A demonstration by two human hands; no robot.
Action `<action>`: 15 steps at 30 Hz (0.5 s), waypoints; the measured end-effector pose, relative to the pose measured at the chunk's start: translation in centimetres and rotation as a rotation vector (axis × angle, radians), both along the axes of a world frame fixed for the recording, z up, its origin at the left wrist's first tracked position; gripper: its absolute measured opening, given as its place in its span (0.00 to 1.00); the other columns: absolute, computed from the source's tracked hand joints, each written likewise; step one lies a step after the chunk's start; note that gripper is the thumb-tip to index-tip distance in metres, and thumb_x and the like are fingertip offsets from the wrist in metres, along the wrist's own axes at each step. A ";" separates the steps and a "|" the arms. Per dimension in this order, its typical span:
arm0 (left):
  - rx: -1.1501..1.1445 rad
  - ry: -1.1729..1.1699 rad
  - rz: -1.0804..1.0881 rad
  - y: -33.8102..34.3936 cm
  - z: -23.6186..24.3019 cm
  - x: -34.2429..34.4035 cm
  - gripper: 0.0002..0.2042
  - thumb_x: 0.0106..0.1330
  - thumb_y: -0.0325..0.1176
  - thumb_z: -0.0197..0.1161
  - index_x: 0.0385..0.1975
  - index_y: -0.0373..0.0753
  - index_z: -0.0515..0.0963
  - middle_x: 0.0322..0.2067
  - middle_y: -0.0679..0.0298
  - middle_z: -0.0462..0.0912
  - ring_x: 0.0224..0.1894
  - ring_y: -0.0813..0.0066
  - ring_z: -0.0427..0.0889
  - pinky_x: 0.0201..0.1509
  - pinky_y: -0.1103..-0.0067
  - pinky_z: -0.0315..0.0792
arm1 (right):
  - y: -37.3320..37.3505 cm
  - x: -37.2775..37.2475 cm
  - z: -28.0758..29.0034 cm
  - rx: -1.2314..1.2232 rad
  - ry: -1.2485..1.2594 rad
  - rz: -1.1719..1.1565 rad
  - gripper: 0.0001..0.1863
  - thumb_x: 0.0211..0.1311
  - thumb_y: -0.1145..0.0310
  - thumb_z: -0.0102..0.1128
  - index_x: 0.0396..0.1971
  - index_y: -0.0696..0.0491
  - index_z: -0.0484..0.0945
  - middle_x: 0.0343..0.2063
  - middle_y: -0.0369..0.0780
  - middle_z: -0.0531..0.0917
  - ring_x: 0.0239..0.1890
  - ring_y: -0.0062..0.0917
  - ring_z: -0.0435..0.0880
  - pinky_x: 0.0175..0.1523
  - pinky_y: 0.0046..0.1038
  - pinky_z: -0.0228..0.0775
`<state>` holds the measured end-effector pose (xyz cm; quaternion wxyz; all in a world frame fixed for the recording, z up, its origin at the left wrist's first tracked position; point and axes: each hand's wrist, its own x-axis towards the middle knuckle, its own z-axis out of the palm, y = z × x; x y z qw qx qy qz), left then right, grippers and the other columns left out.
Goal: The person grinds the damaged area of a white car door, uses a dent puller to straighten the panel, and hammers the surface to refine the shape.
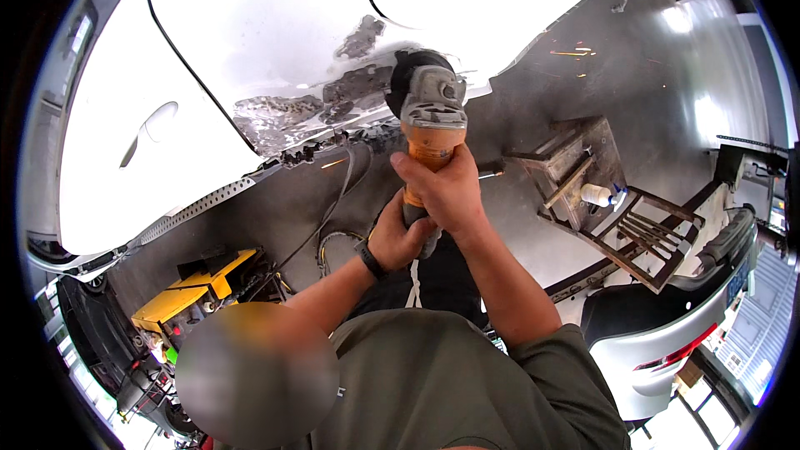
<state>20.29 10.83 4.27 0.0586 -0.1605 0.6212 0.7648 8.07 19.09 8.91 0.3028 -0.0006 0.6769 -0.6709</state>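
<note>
An angle grinder [433, 129] with an orange body and grey metal head is held in both hands. My right hand [446, 187] is closed round the orange body behind the head. Behind it, my left hand [397, 232], with a dark band on the wrist, wraps the rear of the tool. The grinder's dark round disc or guard [410, 75] meets the lower part of a white car body panel [275, 25]; the exact contact is hidden. Bare, rough grey patches [279, 112] spread left of the tool, above a ragged lower edge. Orange sparks [573, 52] fly off to the right.
A worn wooden stool [546, 158] and a slatted wooden frame [642, 233] stand on the right, with a white bottle [596, 194] among them. Cables [342, 187] hang below the panel. A yellow cart [196, 292] is lower left; another light-coloured car [667, 358] is lower right.
</note>
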 end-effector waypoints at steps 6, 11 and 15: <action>0.019 0.019 0.002 -0.5 0.1 -0.2 0.28 0.66 0.44 0.66 0.59 0.32 0.69 0.48 0.58 0.83 0.52 0.69 0.81 0.60 0.72 0.73 | -0.5 0.0 0.3 0.028 -0.039 -0.066 0.30 0.54 0.61 0.79 0.51 0.61 0.73 0.43 0.42 0.84 0.44 0.26 0.85 0.50 0.30 0.79; 0.018 0.053 -0.027 -0.9 0.4 -0.4 0.27 0.66 0.43 0.65 0.58 0.32 0.69 0.48 0.58 0.82 0.52 0.69 0.82 0.59 0.72 0.74 | -0.9 -0.1 1.2 0.018 0.037 -0.007 0.31 0.55 0.61 0.79 0.52 0.61 0.73 0.45 0.42 0.84 0.44 0.26 0.85 0.50 0.29 0.79; 0.004 0.024 -0.021 -1.2 1.4 -0.4 0.24 0.66 0.42 0.65 0.56 0.33 0.70 0.46 0.60 0.83 0.49 0.71 0.82 0.57 0.72 0.74 | -1.1 -0.1 2.1 0.012 -0.043 -0.055 0.31 0.55 0.61 0.79 0.52 0.60 0.73 0.45 0.42 0.83 0.45 0.25 0.85 0.50 0.29 0.79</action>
